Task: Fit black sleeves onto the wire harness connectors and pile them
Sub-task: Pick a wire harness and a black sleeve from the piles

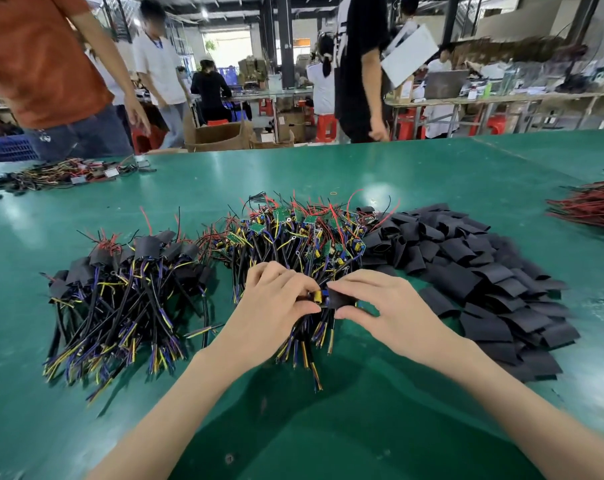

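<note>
My left hand pinches a wire harness by its yellow-and-blue connector end, over the front of the middle heap. My right hand pinches a black sleeve that meets that connector end; how far it is on, I cannot tell. The heap of bare harnesses, with small green boards and red, blue and yellow wires, lies just beyond my hands. To the left sits a pile of sleeved harnesses. Loose flat black sleeves spread out on the right.
All of it lies on a green table. More wire assemblies lie at the far left, and a bundle of red wires at the right edge. Several people stand beyond the table's far edge.
</note>
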A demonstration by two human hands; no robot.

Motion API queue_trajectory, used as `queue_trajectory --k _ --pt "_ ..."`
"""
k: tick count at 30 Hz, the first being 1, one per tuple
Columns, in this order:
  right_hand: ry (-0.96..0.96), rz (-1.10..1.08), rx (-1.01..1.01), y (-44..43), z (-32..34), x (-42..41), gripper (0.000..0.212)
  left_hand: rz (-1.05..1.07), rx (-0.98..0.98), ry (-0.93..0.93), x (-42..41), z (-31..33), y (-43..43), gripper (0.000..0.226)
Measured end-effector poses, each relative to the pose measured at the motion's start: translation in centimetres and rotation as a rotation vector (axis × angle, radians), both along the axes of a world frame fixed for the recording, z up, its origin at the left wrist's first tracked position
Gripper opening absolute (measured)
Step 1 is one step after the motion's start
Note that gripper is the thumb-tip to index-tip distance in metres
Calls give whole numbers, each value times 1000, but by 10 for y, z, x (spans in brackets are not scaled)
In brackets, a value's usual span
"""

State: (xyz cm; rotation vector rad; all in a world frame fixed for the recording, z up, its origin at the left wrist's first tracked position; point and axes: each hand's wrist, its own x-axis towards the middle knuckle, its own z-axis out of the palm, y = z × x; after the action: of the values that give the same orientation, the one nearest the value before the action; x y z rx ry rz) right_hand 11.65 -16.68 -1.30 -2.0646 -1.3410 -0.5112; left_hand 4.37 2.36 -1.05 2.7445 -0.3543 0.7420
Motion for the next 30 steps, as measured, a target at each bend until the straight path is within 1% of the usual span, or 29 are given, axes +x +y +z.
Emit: queue_trajectory --k 2,4,7,9,12,14,18,23,26,30 --pt "-121 -23 -22 1 -1 -1 34 8 -24 12 1 -1 0 25" --pt "-195 -29 -36 1 -2 0 34 -3 -28 9 1 -2 0 29" --pt "-186 5 -40 -1 -3 1 34 -24 -66 2 0 -2 -1 33" --pt "-156 27 -65 -2 -4 2 34 -29 -95 2 1 -3 -3 32" --pt "-47 62 -90 -3 -2 4 33 -45 -109 4 1 -5 -4 29" --pt "-8 75 -94 -3 -2 5 32 -42 -138 22 1 -7 -3 27" --pt "-100 58 -116 0 -5 3 32 -41 -189 46 3 -10 -1 25" --pt "-262 29 -116 5 -8 0 32 -30 -267 53 4 -11 3 34" --pt "-288 4 -128 11 -12 -3 30 -25 -304 59 6 -13 3 36" --pt "-299 -22 -149 15 -13 -3 29 -38 -274 45 8 -13 8 28"
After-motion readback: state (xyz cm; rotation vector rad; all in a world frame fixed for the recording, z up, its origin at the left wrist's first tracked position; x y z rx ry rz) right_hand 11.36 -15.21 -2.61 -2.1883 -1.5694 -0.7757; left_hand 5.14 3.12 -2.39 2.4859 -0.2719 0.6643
